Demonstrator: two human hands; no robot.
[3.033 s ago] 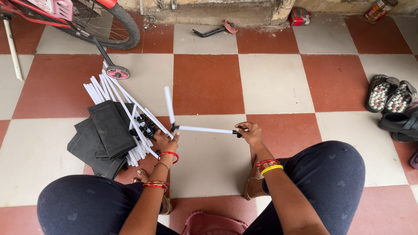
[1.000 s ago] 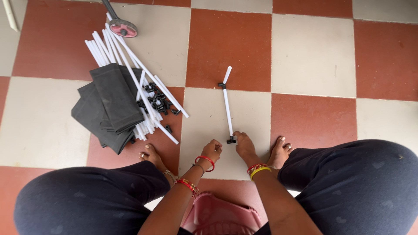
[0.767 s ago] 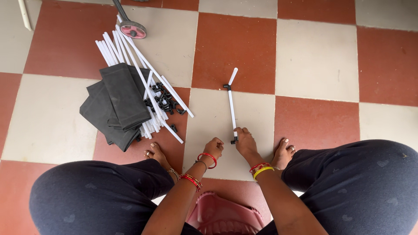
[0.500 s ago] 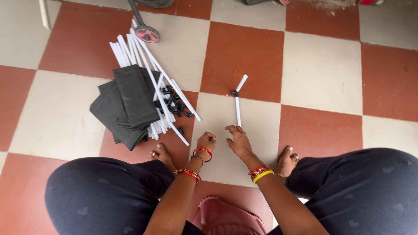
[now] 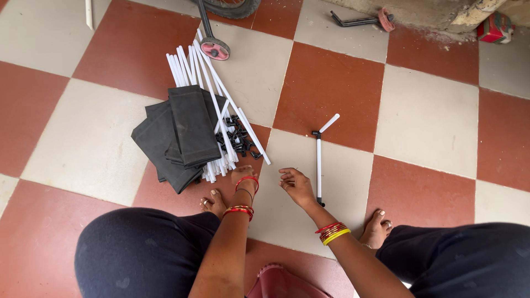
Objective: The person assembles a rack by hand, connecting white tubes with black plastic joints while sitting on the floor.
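My left hand (image 5: pixel 241 175) reaches down to the near ends of a bundle of white tubes (image 5: pixel 205 94) lying on the tiled floor; its fingers are hidden, so what it grips is unclear. A heap of small black connectors (image 5: pixel 237 140) lies just beyond it, beside folded black fabric sheets (image 5: pixel 182 135). My right hand (image 5: pixel 297 186) hovers open just left of a jointed white tube piece (image 5: pixel 319 165) with black connectors, which lies free on the floor. Both wrists wear red and yellow bangles.
My bare feet (image 5: pixel 377 229) rest on the red and cream tiles. A bicycle training wheel (image 5: pixel 215 48) stands behind the tubes. A black bent tool (image 5: pixel 359 21) and a red box (image 5: pixel 493 27) lie by the far wall. A pink stool (image 5: pixel 279 282) sits under me.
The jointed tube piece was let go and now lies on the floor. My right hand has drawn off it to the left; my left hand has moved toward the tube bundle. The view tilted up.
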